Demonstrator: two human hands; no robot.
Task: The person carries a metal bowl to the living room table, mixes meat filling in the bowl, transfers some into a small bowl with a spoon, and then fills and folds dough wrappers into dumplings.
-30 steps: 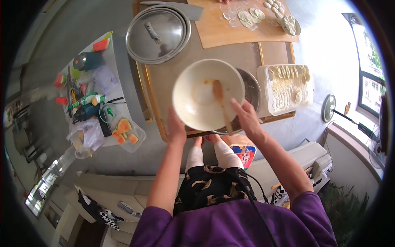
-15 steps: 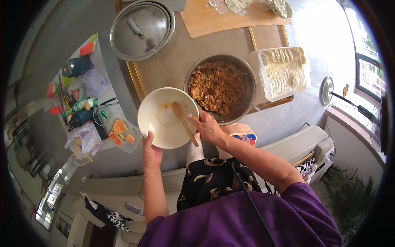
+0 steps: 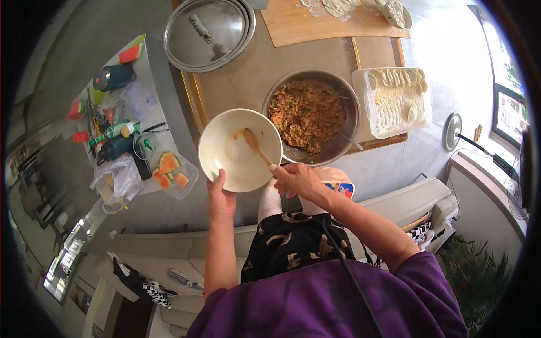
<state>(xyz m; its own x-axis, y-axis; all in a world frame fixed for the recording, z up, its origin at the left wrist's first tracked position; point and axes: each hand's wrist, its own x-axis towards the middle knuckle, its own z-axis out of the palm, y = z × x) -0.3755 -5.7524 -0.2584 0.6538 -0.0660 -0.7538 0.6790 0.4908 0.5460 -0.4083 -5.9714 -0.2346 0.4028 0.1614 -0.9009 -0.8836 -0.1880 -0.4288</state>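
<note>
A cream-coloured bowl (image 3: 211,147) hangs tilted in front of me, with a few brownish stains inside. My left hand (image 3: 221,197) grips its lower left rim, thumb over the edge. Inside the bowl lies the head of a wooden spoon (image 3: 257,147); my right hand (image 3: 297,179) pinches its handle at the bowl's right rim. Just beyond, on the table, stands a large steel basin (image 3: 352,127) of reddish-brown minced filling (image 3: 307,115). A metal utensil handle (image 3: 350,141) sticks out over the basin's right side.
Right of the basin is a plastic tray (image 3: 369,107) of dumplings (image 3: 394,107). Farther back lie a wooden board (image 3: 315,25) with dough wrappers and a steel lid (image 3: 207,34). A side table (image 3: 152,101) at left carries bottles, bags and watermelon pieces (image 3: 169,163). A sofa (image 3: 180,245) runs behind me.
My right hand has shifted from the bowl's rim onto the spoon's handle. The spoon's handle has swung up slightly. The whole view has shifted a little.
</note>
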